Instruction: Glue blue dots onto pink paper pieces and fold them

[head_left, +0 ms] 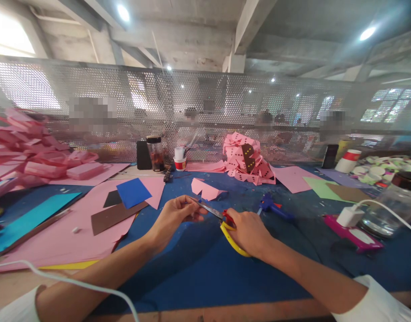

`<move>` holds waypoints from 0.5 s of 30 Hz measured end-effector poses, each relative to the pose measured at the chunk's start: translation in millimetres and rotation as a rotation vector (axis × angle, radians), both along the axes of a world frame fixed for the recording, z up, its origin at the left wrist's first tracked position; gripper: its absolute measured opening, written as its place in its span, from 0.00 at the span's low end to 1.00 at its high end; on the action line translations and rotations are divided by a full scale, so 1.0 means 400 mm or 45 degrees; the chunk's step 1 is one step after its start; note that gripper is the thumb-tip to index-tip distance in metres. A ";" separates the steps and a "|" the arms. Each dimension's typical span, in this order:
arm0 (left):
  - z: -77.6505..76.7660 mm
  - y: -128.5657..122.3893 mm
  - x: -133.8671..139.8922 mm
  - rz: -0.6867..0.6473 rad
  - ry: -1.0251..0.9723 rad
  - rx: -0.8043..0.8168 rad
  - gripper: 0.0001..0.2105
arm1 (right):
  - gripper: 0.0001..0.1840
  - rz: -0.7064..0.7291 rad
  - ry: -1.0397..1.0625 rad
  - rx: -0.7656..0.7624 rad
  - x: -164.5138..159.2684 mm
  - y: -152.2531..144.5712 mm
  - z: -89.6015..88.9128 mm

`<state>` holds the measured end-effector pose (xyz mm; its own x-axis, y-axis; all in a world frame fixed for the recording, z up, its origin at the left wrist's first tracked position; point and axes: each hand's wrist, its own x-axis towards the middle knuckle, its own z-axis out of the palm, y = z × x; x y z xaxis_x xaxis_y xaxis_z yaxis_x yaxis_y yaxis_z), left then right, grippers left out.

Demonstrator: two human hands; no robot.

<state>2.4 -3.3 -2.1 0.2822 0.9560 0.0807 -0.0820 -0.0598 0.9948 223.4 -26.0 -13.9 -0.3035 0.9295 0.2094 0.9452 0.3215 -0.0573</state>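
Observation:
Over the middle of the blue mat, my right hand (250,232) is wrapped round scissors (232,239) with yellow and red handles. Their blades point left, with the tips at the fingers of my left hand (178,217). That hand is closed in a pinch; whatever lies between its fingertips is too small to make out. Just beyond the blades lies a folded pink paper piece (208,189). A blue glue gun (274,208) rests to the right of my right hand.
Pink sheets (74,223) lie on the left, with blue card (134,192) and brown card (116,218) on top. Dotted pink pieces (234,156) are heaped at the back. A magenta power strip (366,241) and a glass jar (386,210) stand right. A white cable (91,288) crosses my left forearm.

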 end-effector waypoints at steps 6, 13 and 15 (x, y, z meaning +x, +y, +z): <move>-0.001 0.001 -0.001 -0.009 -0.012 -0.003 0.11 | 0.16 0.006 -0.016 0.021 0.002 0.000 0.004; 0.003 -0.002 -0.001 -0.011 0.011 -0.033 0.11 | 0.15 -0.009 -0.028 0.018 0.000 0.002 0.005; 0.007 -0.003 0.000 -0.010 0.013 -0.052 0.11 | 0.15 -0.013 -0.020 0.016 0.000 0.004 0.004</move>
<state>2.6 -4.3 0.5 0.2899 0.9562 0.0392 -0.0725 -0.0189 0.9972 223.2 -24.3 -12.5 -0.2974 0.9299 0.2166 0.9492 0.3125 -0.0383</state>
